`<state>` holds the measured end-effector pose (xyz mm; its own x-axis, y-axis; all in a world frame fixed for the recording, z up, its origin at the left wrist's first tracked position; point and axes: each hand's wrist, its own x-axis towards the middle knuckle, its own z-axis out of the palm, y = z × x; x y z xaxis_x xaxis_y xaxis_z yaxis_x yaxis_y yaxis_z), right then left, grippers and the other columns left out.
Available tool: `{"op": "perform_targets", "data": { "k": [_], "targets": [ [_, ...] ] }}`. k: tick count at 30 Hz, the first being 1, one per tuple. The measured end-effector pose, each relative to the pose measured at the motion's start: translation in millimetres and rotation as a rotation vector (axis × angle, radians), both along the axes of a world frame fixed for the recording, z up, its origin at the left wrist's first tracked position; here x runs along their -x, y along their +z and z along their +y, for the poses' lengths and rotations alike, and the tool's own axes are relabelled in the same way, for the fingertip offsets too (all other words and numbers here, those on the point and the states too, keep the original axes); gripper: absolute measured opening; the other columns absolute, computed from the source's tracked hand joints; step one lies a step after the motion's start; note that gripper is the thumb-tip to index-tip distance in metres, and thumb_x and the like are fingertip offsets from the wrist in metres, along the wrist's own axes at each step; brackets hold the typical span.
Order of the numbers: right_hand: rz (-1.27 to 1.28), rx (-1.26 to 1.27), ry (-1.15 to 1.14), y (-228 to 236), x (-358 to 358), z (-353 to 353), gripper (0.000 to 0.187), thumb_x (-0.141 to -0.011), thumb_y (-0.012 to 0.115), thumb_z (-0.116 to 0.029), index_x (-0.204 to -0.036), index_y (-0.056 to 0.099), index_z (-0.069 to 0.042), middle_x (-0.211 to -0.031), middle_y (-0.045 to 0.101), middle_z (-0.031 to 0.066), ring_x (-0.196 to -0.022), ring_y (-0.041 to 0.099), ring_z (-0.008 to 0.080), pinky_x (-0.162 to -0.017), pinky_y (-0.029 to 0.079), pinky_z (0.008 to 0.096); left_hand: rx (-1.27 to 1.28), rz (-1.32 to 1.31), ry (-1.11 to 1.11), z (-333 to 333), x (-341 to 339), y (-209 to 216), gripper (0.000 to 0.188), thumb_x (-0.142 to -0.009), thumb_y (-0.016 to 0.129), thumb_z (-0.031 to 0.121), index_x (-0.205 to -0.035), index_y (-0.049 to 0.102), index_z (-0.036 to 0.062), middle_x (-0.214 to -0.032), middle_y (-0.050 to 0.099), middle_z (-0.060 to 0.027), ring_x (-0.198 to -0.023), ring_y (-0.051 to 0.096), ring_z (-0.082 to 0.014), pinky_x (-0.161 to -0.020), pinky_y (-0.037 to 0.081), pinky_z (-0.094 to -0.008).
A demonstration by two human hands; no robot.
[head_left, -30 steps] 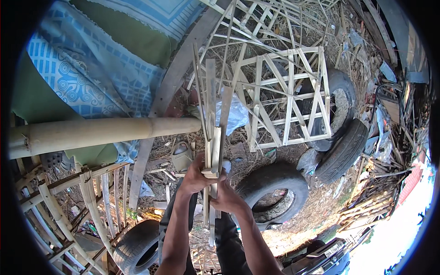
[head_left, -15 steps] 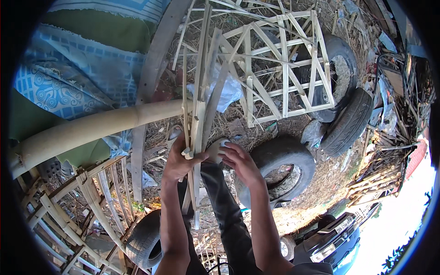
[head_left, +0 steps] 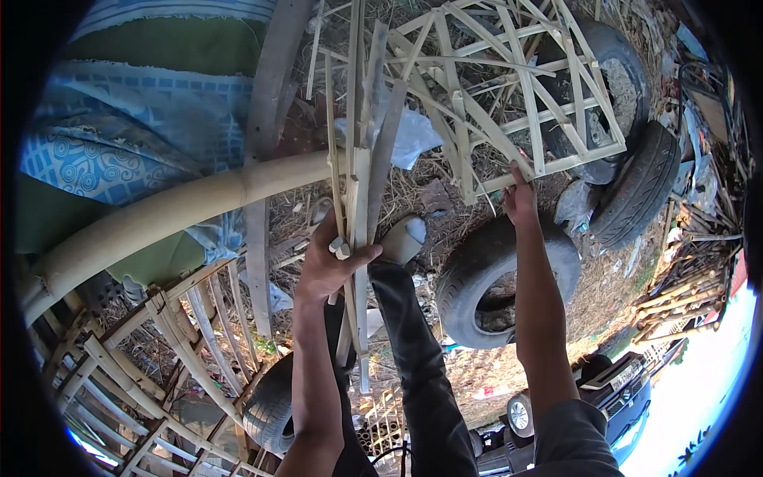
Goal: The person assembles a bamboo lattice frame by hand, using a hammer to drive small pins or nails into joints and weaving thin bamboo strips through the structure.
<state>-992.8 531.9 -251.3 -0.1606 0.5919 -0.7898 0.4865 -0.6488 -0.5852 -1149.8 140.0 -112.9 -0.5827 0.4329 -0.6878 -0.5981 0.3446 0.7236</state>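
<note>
My left hand (head_left: 324, 269) is closed around several long bamboo strips (head_left: 361, 187), which stand lengthwise in front of me. A short, pale cut end of bamboo (head_left: 339, 248) shows between its thumb and fingers. My right arm is stretched forward. At its end my right hand (head_left: 521, 200) is closed on the near bar of a bamboo lattice frame (head_left: 580, 161), with one fingertip showing over the bar. Its other fingers are partly hidden. The frame is made of crossed pale slats and lies beyond the strips, to the right.
A thick bamboo pole (head_left: 214, 189) crosses at left, near blue patterned cloth (head_left: 119, 159) and a weathered plank (head_left: 262, 127). Tyres (head_left: 461, 290) lie at right beneath and beside the frame. A slatted bamboo structure (head_left: 171, 334) stands lower left; a car (head_left: 616, 397) is lower right.
My right hand has moved from beside the strips out to the right and forward, onto the frame's near bar. My left hand keeps its hold on the strips. The whole view has shifted somewhat.
</note>
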Motion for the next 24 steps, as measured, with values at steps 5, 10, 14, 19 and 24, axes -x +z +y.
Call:
{"op": "perform_targets", "data": {
  "k": [5,10,14,19,24],
  "targets": [
    [0.089,-0.448,0.131,95.1,35.2,18.6,0.042,-0.091,0.076,-0.030,-0.121,0.061,-0.005,-0.101,0.065,0.0017,-0.086,0.061,0.0124,-0.077,0.051,0.0300,-0.032,-0.014,0.014,7.1,-1.7,-5.6,0.062,-0.076,0.082,-0.002,-0.131,0.055,0.0019,-0.101,0.068,-0.0057,-0.091,0.069,-0.0169,-0.081,0.057,-0.0320],
    [-0.050,-0.686,0.346,202.7,77.8,29.6,0.032,-0.097,0.068,-0.029,-0.113,0.063,-0.001,-0.090,0.065,0.0039,-0.074,0.060,0.0113,-0.068,0.050,0.0288,0.018,-0.018,0.098,14.4,0.9,2.6,0.058,-0.074,0.087,0.006,-0.124,0.058,0.0034,-0.098,0.065,-0.0026,-0.086,0.064,-0.0127,-0.079,0.054,-0.0302],
    [0.033,-0.693,0.435,257.6,88.1,14.8,0.031,-0.099,0.064,-0.029,-0.109,0.062,-0.001,-0.080,0.061,0.0034,-0.068,0.057,0.0092,-0.061,0.048,0.0271,0.041,-0.028,0.096,21.7,-0.3,9.7,0.066,-0.072,0.089,0.010,-0.129,0.057,0.0028,-0.106,0.063,-0.0025,-0.097,0.057,-0.0133,-0.088,0.047,-0.0307],
    [-0.098,-0.840,0.629,252.0,79.8,-11.8,0.029,-0.101,0.063,-0.028,-0.110,0.061,-0.001,-0.076,0.060,0.0024,-0.065,0.058,0.0087,-0.056,0.046,0.0252,0.061,-0.024,0.135,21.5,-6.1,-1.6,0.063,-0.072,0.089,0.015,-0.126,0.058,0.0043,-0.105,0.064,-0.0040,-0.095,0.059,-0.0155,-0.088,0.048,-0.0326],
    [0.066,-0.670,0.342,207.8,53.3,-18.1,0.026,-0.102,0.059,-0.022,-0.118,0.054,-0.002,-0.081,0.054,0.0026,-0.068,0.054,0.0105,-0.059,0.050,0.0278,0.093,0.029,0.121,29.4,-9.4,-1.8,0.062,-0.072,0.089,0.015,-0.125,0.057,0.0041,-0.104,0.065,-0.0054,-0.094,0.061,-0.0170,-0.086,0.049,-0.0337]
  ]
}}
